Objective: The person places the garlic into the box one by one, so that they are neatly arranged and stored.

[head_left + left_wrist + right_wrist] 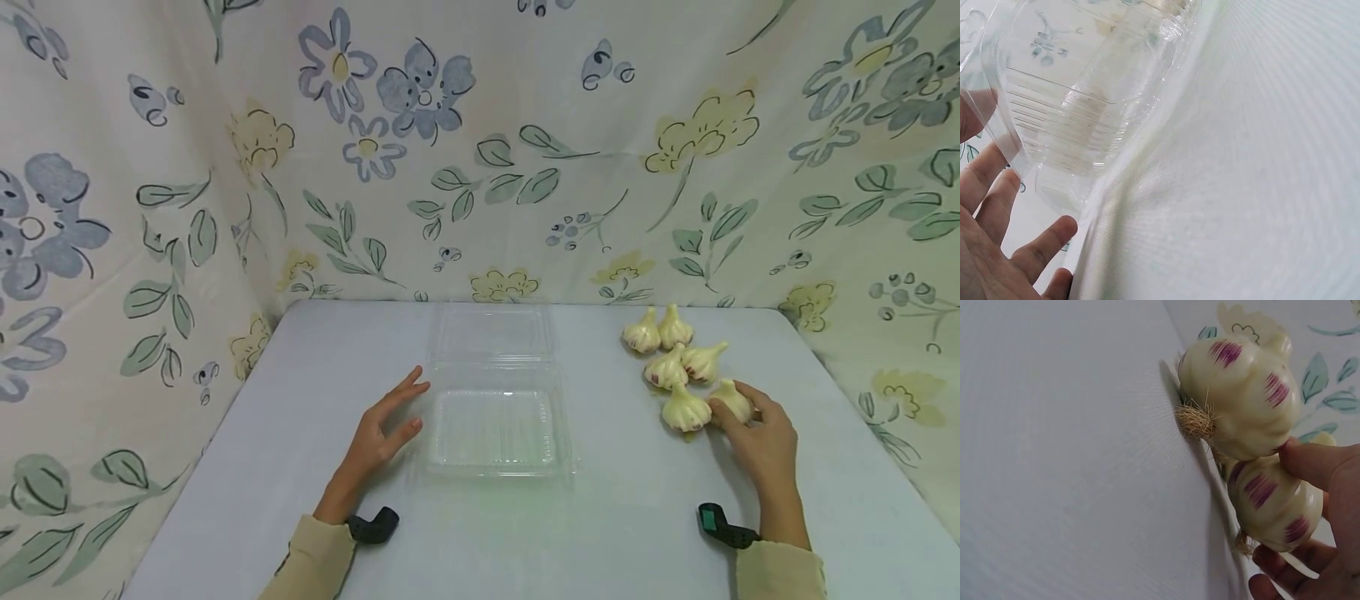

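Observation:
My right hand [757, 433] holds a garlic bulb [731, 402] at the near right of a group, thumb on one side and fingers on the other. In the right wrist view, that garlic bulb [1275, 503] has purple streaks and sits between thumb and fingers. Another garlic bulb [1241, 394], with a tuft of brown roots, is right beside it. My left hand [378, 429] has its fingers spread at the left edge of a clear plastic container [491, 475], which lies with its lid folded back. In the left wrist view, some fingers [997, 200] are at the container's rim.
Several more garlic bulbs [675, 329] form a cluster at the back right of the white table [622, 533]. Flower-printed cloth [480, 225] hangs behind the table and along both sides. Each wrist carries a small black device [375, 527].

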Demonstrator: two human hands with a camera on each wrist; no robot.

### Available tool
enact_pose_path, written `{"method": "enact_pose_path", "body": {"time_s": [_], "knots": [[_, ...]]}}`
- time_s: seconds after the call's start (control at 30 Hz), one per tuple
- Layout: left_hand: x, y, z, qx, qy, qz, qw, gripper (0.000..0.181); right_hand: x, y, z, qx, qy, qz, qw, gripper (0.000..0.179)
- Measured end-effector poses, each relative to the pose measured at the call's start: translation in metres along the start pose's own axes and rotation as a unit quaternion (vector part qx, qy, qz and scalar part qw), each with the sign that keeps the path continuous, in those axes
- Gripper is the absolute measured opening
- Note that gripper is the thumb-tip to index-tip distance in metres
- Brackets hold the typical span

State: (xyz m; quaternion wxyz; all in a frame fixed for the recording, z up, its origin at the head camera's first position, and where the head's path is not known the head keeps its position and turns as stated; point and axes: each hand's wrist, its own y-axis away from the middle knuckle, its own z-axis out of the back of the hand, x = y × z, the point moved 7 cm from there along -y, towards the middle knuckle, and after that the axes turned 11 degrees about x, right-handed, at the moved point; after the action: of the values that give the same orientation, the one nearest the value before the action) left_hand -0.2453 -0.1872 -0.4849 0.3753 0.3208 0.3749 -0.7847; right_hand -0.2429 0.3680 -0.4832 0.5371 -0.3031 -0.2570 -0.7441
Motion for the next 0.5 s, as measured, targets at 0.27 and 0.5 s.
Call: {"method": "enact_pose_path", "body": {"time_s": [0.27, 0.5], "knots": [[0.002, -0.001, -0.001, -0.001, 0.004, -0.002, 1.0, 0.051, 0.007, 0.004, 0.01, -0.041, -0.021, -0.001, 0.9989, 0.059], [0.004, 0.0, -0.002, -0.003, 0.002, -0.007, 1.0, 0.051, 0.017, 0.008, 0.016, -0.084, -0.039, 0.018, 0.9956, 0.053]]}}
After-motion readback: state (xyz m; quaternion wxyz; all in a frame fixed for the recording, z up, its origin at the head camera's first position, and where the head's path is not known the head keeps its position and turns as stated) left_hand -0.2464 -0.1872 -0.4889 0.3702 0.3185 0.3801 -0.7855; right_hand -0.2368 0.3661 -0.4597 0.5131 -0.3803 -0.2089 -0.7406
